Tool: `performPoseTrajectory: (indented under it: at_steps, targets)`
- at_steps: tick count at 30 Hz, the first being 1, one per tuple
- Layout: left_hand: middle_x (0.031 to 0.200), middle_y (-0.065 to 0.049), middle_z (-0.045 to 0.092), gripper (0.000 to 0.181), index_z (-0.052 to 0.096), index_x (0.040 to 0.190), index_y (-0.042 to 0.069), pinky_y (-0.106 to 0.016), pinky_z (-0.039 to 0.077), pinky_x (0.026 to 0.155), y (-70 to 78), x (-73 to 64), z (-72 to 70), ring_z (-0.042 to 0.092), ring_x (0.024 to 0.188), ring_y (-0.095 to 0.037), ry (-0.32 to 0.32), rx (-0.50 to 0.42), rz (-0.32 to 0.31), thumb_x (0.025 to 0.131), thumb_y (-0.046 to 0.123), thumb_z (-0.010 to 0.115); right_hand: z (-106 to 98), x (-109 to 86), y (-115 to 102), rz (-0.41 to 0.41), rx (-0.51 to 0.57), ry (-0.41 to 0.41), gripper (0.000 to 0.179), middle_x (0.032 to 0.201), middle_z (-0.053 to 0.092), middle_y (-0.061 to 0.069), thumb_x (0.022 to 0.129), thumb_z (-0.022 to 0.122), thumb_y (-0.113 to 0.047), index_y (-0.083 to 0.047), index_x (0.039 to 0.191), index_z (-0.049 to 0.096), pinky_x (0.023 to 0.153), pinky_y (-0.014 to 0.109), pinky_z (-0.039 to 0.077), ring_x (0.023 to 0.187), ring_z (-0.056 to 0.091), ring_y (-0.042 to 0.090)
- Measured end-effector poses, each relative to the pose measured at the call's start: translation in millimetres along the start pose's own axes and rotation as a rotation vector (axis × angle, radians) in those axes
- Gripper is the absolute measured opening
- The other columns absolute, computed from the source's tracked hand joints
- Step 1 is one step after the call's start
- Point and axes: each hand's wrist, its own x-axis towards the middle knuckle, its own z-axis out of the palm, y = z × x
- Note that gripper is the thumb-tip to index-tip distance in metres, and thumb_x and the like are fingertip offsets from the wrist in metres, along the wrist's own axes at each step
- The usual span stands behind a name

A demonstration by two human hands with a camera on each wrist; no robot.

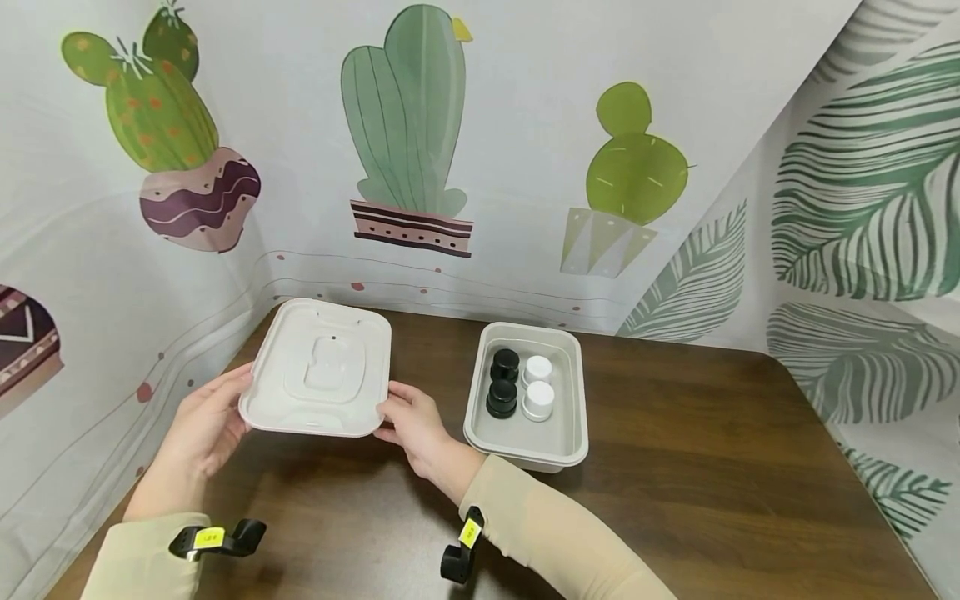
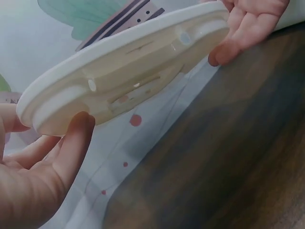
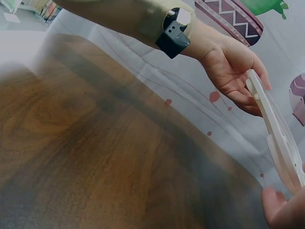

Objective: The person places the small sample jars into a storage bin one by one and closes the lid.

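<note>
A white plastic lid point(image 1: 262, 400) with rounded corners and a raised middle is held up above the table's left part in the head view. My left hand point(image 1: 206, 425) pinches its left edge, and my right hand point(image 1: 416, 427) pinches the right edge. In the left wrist view the underside of the lid point(image 2: 138, 71) shows, tilted. To the right of my right hand stands an open white plastic box point(image 1: 566, 433). Inside it are two black round caps or jars point(image 1: 502, 398) on the left and two white ones point(image 1: 538, 402) on the right.
A dark brown wooden table point(image 1: 697, 475) lies under everything. Behind it hangs a white cloth point(image 1: 517, 125) printed with cacti and leaves, which also runs along the left side. Black camera mounts point(image 1: 217, 538) sit on both wrists.
</note>
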Motion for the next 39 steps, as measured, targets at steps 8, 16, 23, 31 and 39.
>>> performPoseTrajectory:
  at_steps: [8, 16, 23, 31, 39]
  targets:
    - [0.096, 0.004, 0.069, 0.018, 0.069, 0.103, 0.016, -0.024, 0.055, 0.064, 4.5, -3.5, 13.1, 0.065, 0.08, -0.009, 0.035, 0.034, 0.056, 0.094, 0.009, 0.056, 3.5, -6.1, -8.6, -0.082, -0.176, 0.034, 0.057, 0.145, 0.042, 0.017, 0.084, 0.059, -0.01, -0.001, 0.138, 0.043, 0.105, 0.043, 0.04, 0.131, 0.043, 0.032]
    - [0.094, 0.005, 0.067, 0.015, 0.066, 0.103, 0.018, -0.024, 0.055, 0.061, 1.2, -4.8, 28.0, 0.066, 0.079, -0.007, 0.108, 0.118, 0.098, 0.092, 0.011, 0.059, 14.6, -10.8, -17.7, -0.149, -0.25, -0.051, 0.056, 0.141, 0.047, 0.018, 0.086, 0.057, -0.008, 0.003, 0.138, 0.042, 0.11, 0.04, 0.035, 0.132, 0.044, 0.031]
    - [0.092, 0.006, 0.065, 0.017, 0.062, 0.106, 0.019, -0.024, 0.054, 0.058, -2.6, -4.4, 41.2, 0.066, 0.076, -0.007, 0.137, 0.115, 0.089, 0.092, 0.01, 0.059, 25.4, -16.9, -24.3, -0.13, -0.333, -0.171, 0.059, 0.143, 0.046, 0.012, 0.086, 0.059, -0.012, -0.004, 0.141, 0.041, 0.108, 0.035, 0.038, 0.131, 0.046, 0.025]
    - [0.09, 0.008, 0.067, 0.014, 0.066, 0.102, 0.02, -0.022, 0.055, 0.063, -10.5, -8.2, 63.7, 0.066, 0.078, -0.006, 0.15, 0.186, 0.074, 0.091, 0.012, 0.061, 32.7, -17.9, -28.8, -0.118, -0.419, -0.216, 0.055, 0.144, 0.047, 0.002, 0.088, 0.061, -0.02, -0.011, 0.14, 0.044, 0.107, 0.03, 0.039, 0.13, 0.046, 0.018]
    - [0.092, 0.013, 0.067, 0.032, 0.063, 0.119, 0.01, -0.02, 0.055, 0.068, -13.3, -10.7, 85.9, 0.065, 0.083, -0.002, 0.154, 0.319, 0.062, 0.088, 0.017, 0.066, 31.3, -18.4, -35.1, -0.091, -0.364, -0.171, 0.046, 0.138, 0.053, 0.003, 0.094, 0.054, -0.032, -0.016, 0.137, 0.05, 0.098, 0.036, 0.045, 0.115, 0.057, 0.021]
